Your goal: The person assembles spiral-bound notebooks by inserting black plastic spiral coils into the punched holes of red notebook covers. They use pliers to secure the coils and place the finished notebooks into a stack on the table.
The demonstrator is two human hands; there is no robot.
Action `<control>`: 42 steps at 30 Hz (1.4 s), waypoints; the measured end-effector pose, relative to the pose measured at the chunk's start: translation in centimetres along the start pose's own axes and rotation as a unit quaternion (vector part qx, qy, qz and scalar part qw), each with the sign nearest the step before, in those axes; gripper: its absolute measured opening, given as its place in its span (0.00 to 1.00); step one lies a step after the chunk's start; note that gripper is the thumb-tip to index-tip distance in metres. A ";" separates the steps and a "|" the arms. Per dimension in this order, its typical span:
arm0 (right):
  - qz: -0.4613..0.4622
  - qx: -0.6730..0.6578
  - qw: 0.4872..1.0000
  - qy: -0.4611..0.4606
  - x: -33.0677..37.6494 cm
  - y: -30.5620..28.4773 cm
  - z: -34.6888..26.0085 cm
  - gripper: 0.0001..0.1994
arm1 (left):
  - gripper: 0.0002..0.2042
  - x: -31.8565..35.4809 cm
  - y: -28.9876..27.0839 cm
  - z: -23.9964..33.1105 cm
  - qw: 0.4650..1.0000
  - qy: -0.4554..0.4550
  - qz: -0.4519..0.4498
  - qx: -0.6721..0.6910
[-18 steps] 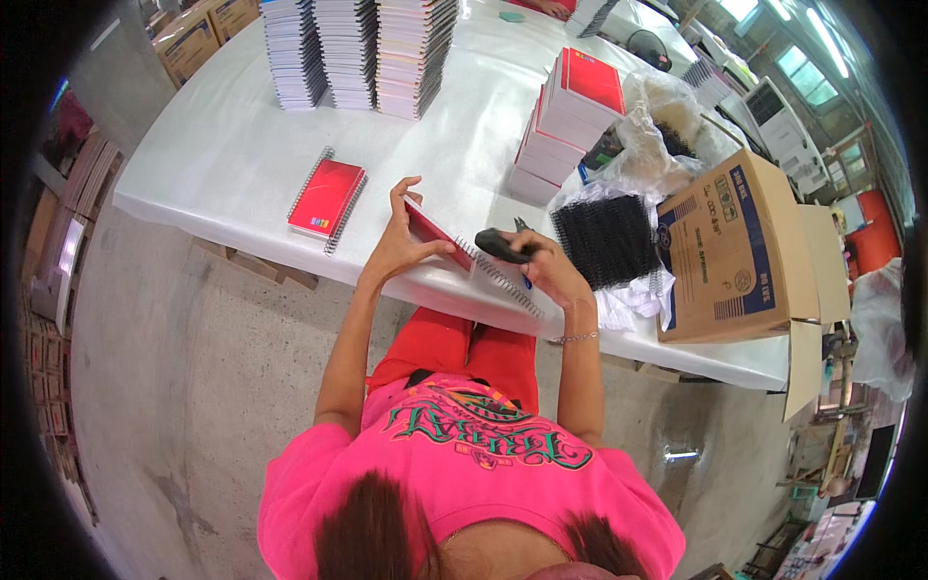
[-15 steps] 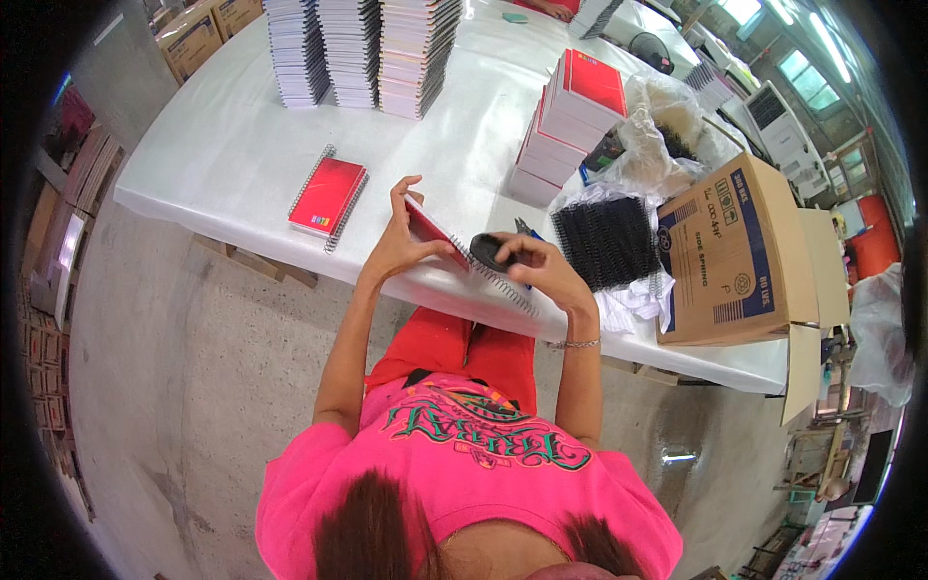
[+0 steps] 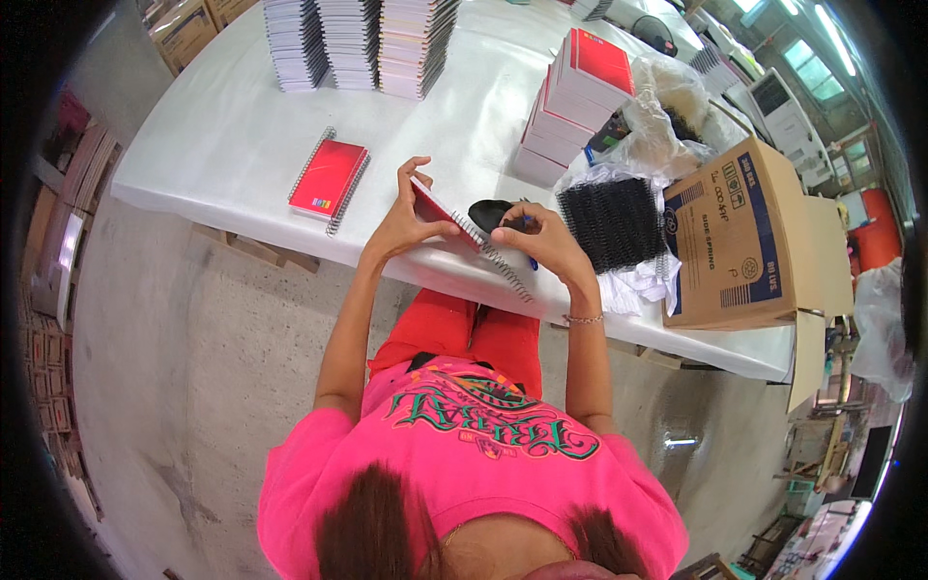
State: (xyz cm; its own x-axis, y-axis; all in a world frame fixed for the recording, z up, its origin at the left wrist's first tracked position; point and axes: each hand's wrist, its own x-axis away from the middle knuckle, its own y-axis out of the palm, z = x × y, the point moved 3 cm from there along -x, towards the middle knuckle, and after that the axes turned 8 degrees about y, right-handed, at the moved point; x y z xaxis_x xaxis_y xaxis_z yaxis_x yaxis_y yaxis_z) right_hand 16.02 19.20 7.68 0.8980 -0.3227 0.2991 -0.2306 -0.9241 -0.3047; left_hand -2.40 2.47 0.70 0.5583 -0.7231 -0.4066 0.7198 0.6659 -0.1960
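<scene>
head view: the left hand (image 3: 396, 230) is pinching a tilted red notebook (image 3: 434, 207) at the front edge of the white surface (image 3: 217, 145), a metal coil (image 3: 507, 275) trailing from the notebook's lower end. the right hand (image 3: 555, 246) is curling beside a dark oval object (image 3: 488, 214); whether it is gripping this, i cannot tell.

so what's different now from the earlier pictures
At the right hand, the black oval tool has swung slightly left and away from the person's body; whether the grip on it changed is unclear. The whole view has shifted slightly too. The left hand keeps hold of the tilted red notebook with its protruding coil; the lying red notebook stayed put.
</scene>
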 end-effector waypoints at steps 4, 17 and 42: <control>-0.065 -0.070 0.995 -0.038 0.8 0.2 -1.2 0.14 | 0.61 0.1 0.0 0.0 1.000 -0.005 -0.009 0.011; -0.072 0.004 0.997 -0.007 -0.5 -0.1 -2.2 0.14 | 0.51 0.0 0.9 2.0 0.991 -0.036 -0.041 0.126; -0.069 -0.086 0.993 -0.040 -1.1 -0.3 0.1 0.13 | 0.14 2.8 -0.2 2.0 0.978 -0.081 -0.094 0.167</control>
State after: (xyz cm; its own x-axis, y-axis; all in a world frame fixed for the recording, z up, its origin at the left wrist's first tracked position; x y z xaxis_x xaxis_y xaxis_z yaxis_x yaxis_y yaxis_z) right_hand 15.14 19.84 7.34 0.9509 -0.1801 0.2516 -0.1583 -0.9818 -0.1044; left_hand -0.15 0.00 1.37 0.4425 -0.8643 -0.2391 0.8952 0.4416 0.0605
